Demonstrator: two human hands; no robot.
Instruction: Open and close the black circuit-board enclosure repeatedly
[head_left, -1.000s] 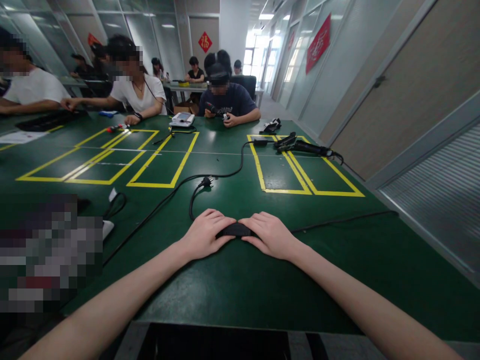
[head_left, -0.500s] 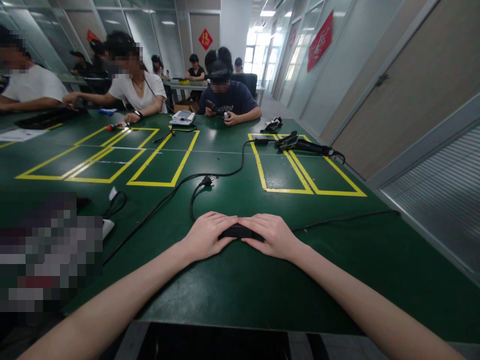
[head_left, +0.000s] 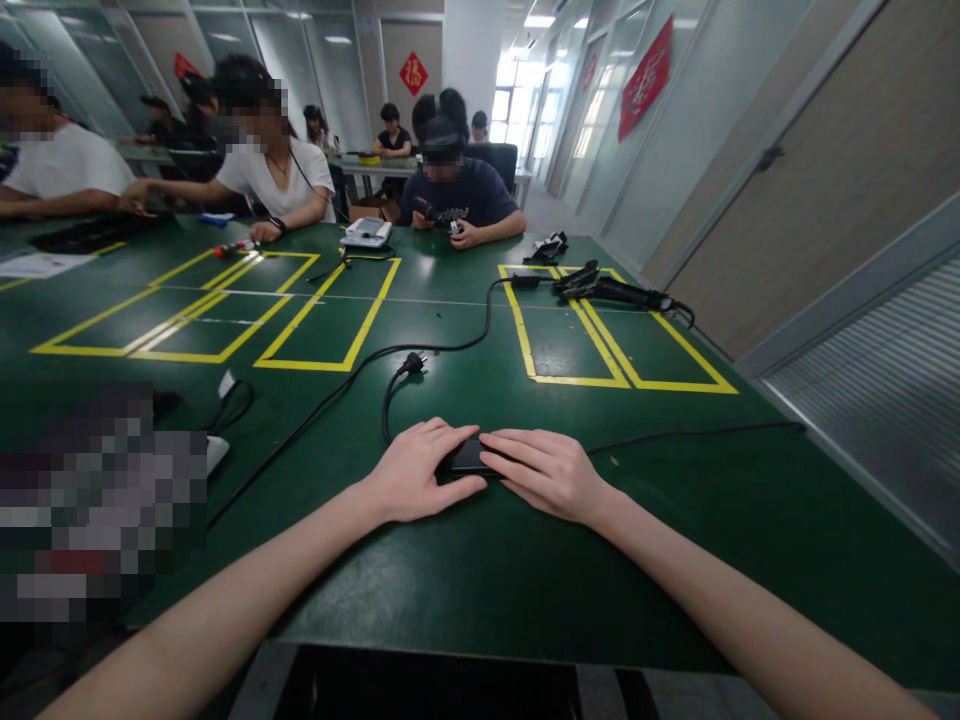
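A black power adapter [head_left: 466,458] lies on the green table in front of me, partly covered by both hands. My left hand [head_left: 420,470] is closed around its left end, thumb along the near side and fingers along the far side. Over the right end, my right hand [head_left: 551,470] grips it with fingers held together across the top. From the left end a short black cable [head_left: 386,405] curves away to a power plug [head_left: 414,363] on the table. Another black cord [head_left: 690,433] runs off from behind my right hand toward the right edge.
A long black cable [head_left: 330,395] crosses the green table [head_left: 465,590]. Yellow tape [head_left: 581,381] marks rectangles farther off. A black cable bundle [head_left: 615,290] lies at the far right, a white device [head_left: 366,233] at the far side. Several people sit across the table, one [head_left: 465,190] holding a tool.
My right hand's fingers have shifted from the adapter's far edge onto its top. My left thumb reaches slightly farther right, and the adapter's top now shows flatter.
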